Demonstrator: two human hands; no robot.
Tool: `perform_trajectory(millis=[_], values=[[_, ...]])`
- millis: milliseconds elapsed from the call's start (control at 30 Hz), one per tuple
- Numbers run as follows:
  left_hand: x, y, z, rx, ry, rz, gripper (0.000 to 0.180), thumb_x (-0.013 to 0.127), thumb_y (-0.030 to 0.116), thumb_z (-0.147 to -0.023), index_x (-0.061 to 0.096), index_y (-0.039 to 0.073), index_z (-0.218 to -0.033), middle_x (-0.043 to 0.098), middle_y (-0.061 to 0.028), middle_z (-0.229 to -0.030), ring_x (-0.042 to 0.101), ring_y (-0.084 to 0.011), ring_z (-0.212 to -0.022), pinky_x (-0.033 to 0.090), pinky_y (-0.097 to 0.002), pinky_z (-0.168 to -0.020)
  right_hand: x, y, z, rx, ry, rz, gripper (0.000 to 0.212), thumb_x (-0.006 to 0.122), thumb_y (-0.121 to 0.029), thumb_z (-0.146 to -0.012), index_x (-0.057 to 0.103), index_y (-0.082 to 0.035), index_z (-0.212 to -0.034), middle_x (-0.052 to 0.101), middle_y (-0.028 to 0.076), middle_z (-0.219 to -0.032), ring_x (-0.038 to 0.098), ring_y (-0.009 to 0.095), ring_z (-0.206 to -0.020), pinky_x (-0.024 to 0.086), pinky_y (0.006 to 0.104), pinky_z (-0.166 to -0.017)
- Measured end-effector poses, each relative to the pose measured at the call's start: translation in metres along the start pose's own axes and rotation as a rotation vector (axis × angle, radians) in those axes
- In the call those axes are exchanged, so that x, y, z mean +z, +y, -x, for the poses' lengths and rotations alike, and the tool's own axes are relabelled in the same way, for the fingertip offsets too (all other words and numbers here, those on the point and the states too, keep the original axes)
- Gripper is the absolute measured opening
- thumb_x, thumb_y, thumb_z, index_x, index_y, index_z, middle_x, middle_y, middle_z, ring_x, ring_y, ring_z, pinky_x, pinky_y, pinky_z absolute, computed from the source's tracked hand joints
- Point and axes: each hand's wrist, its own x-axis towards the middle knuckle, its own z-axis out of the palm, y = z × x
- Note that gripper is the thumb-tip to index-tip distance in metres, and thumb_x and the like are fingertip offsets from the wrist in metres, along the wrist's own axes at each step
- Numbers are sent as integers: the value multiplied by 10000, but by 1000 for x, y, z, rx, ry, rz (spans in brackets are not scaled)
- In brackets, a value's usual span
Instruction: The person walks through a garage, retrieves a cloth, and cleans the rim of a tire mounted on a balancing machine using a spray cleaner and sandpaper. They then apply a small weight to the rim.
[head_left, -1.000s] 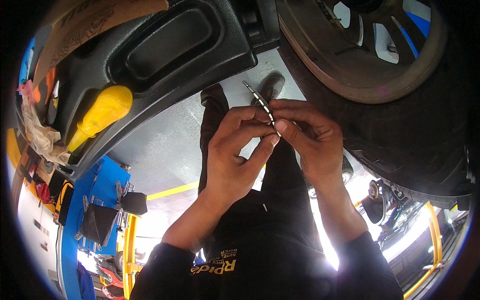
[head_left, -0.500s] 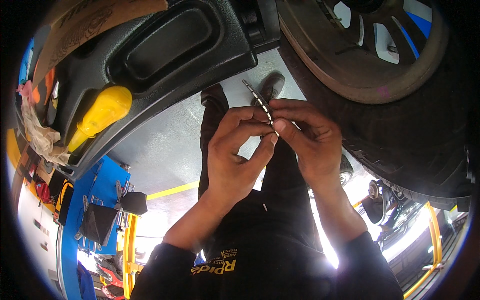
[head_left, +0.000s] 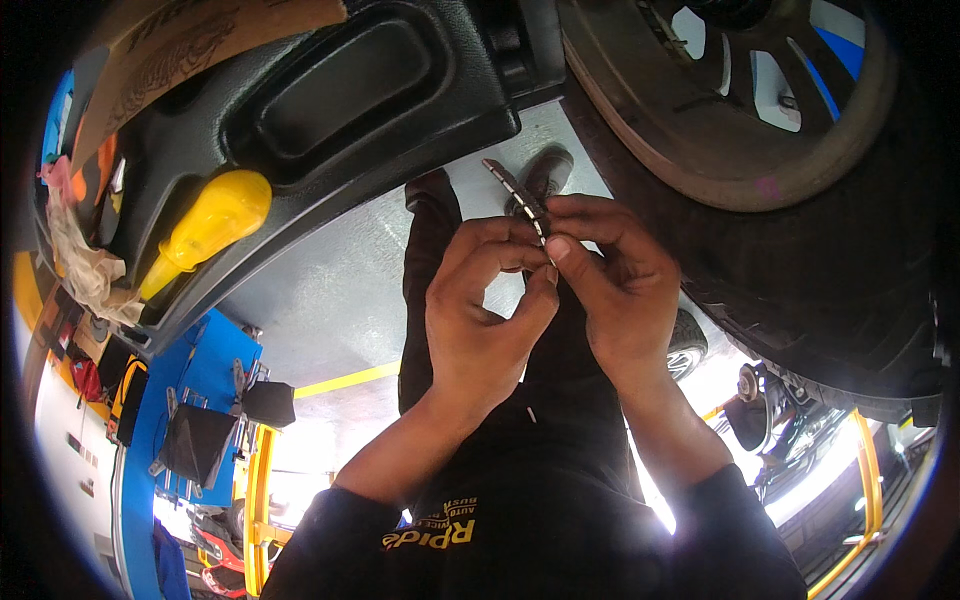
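Note:
A thin segmented strip of wheel weights [head_left: 513,188], dark with pale marks along its edge, is held between both hands in front of my body. My left hand [head_left: 478,320] is closed, its thumb and fingers pinching the strip's lower end. Pressed against that same end are the thumb and fingers of my right hand [head_left: 630,295]. The upper part of the strip sticks out free, slanting up and left. Fingertips hide its lower end.
At upper right stands a large tyre [head_left: 790,265] around a spoked wheel rim [head_left: 690,165]. A black moulded tray [head_left: 345,90] at upper left carries a yellow bulb-shaped tool [head_left: 215,220], crumpled wrapping [head_left: 85,255] and a cardboard piece [head_left: 200,50]. Blue equipment [head_left: 180,350] stands at left.
My left hand has shifted slightly right and its thumb sits a little differently at the strip's lower end. Both hands still pinch the strip of wheel weights.

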Motion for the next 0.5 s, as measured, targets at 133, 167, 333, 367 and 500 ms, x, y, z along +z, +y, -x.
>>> perform_trajectory(millis=[133,167,333,367,500], values=[[10,3,0,10,55,26,158,693,-48,-785,680,-16,-939,641,-105,-1061,657,-170,-916,517,-278,-805,2,5,0,-76,50,-8,114,705,15,-910,680,30,-1021,624,122,-1193,663,151,-1056,593,242,-861],[12,3,0,20,67,33,160,687,-51,-785,674,-16,-940,640,-107,-1054,652,-168,-908,516,-279,-803,3,6,0,-97,66,-17,110,706,13,-910,680,28,-1016,623,119,-1188,665,149,-1050,593,241,-858],[16,2,-2,66,93,7,150,668,-57,-788,658,-4,-928,588,-105,-1055,601,-164,-929,481,-273,-804,5,8,-1,-121,86,-8,106,712,2,-912,682,17,-1013,622,110,-1173,671,138,-1010,585,237,-822],[17,2,-3,81,101,-13,150,666,-57,-788,656,-2,-928,578,-104,-1059,592,-164,-937,473,-273,-806,5,9,-1,-125,87,-8,107,713,0,-913,683,15,-1014,622,108,-1172,672,136,-1003,583,236,-815],[22,-4,-1,48,132,106,152,660,-53,-788,642,3,-928,557,-104,-1064,569,-173,-951,460,-279,-813,5,6,-3,-96,67,-12,103,708,-9,-920,684,14,-1018,630,104,-1163,672,127,-994,574,230,-812]])
